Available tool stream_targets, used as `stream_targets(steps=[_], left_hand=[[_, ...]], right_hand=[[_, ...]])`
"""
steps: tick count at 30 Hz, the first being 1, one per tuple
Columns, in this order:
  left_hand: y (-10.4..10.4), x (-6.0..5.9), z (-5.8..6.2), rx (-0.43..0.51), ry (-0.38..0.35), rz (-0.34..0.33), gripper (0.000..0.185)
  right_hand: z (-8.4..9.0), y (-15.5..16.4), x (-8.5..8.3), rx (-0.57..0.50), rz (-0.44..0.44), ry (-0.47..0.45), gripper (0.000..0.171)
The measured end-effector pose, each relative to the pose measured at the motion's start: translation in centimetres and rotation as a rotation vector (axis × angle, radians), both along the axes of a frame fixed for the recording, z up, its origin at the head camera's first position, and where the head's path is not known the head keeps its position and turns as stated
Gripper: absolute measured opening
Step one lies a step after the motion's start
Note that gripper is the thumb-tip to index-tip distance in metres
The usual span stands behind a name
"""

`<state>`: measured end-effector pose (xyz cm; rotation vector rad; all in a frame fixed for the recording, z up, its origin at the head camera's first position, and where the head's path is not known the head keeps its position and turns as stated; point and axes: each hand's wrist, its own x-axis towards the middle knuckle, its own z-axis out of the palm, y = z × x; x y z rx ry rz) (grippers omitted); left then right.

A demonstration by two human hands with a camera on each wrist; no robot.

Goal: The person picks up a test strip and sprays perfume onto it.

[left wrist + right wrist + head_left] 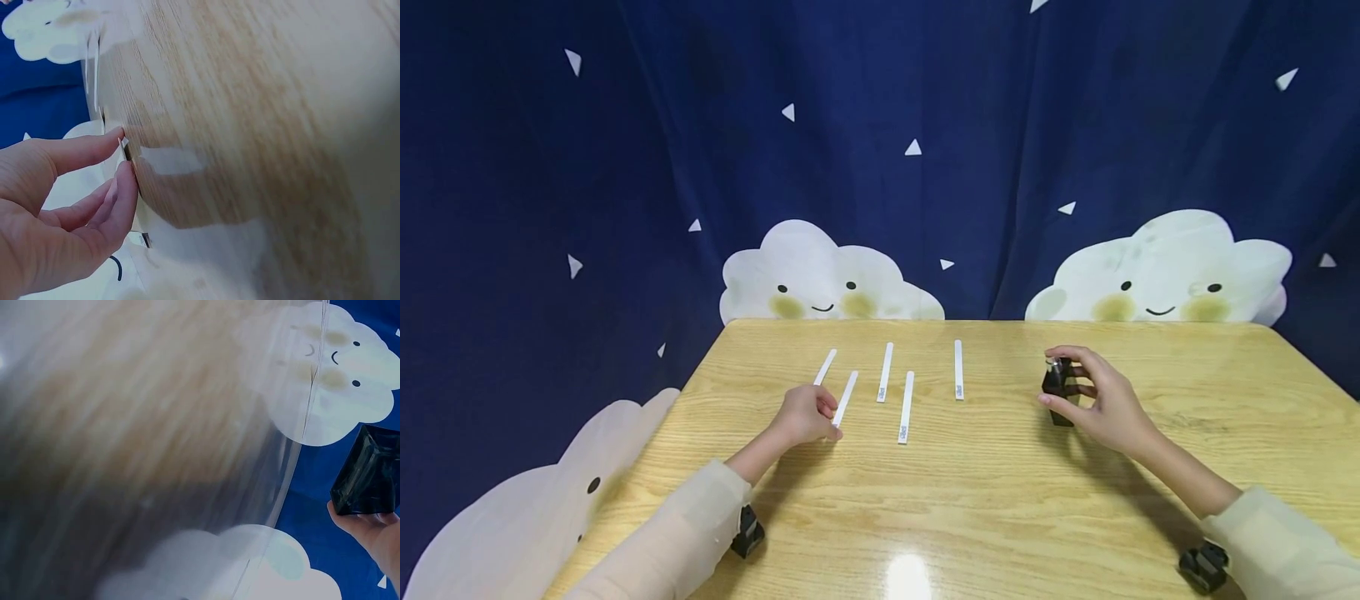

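Between thumb and fingertips, my left hand (806,414) pinches the near end of a white paper test strip (846,396), low at the tabletop. The left wrist view shows this strip (123,149) edge-on between the fingertips. Close beyond the hand lies another strip (825,365), its near end hidden. More strips with small print at their near ends lie to the right: one (885,372), a nearer one (906,408) and one (958,370). My right hand (1107,406) grips a black perfume bottle (1055,379) with a shiny top, upright; its dark glassy body (369,472) shows in the right wrist view.
The wooden table (880,500) has its far edge at a dark blue curtain (865,108) printed with white clouds and triangles. A black wrist device (747,532) sits by the left sleeve, and another device (1204,567) by the right sleeve.
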<state>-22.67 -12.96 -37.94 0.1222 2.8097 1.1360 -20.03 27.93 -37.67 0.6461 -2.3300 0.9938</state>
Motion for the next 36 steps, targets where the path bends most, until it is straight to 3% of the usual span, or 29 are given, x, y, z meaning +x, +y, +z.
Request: stream_targets(steps=[8, 13, 19, 27, 36], left_hand=[[0.0, -0.1, 0.3, 0.012, -0.007, 0.023, 0.038], [-0.3, -0.1, 0.3, 0.041, -0.014, -0.004, 0.034], [-1.0, -0.5, -0.5, 0.112, -0.032, -0.042, 0.027], [-1.8, -1.1, -1.1, 0.314, -0.162, -0.018, 0.031], [-1.7, -1.5, -1.1, 0.469, -0.275, 0.024, 0.032]], right_hand=[[0.3, -0.1, -0.1, 0.011, -0.005, 0.010, 0.064], [0.4, -0.1, -0.1, 0.014, -0.003, 0.005, 0.063], [0.3, 0.0, -0.1, 0.020, -0.001, -0.009, 0.062], [0.3, -0.1, -0.2, 0.061, -0.014, -0.001, 0.061], [0.3, -0.6, -0.7, 0.083, 0.008, -0.002, 0.061]])
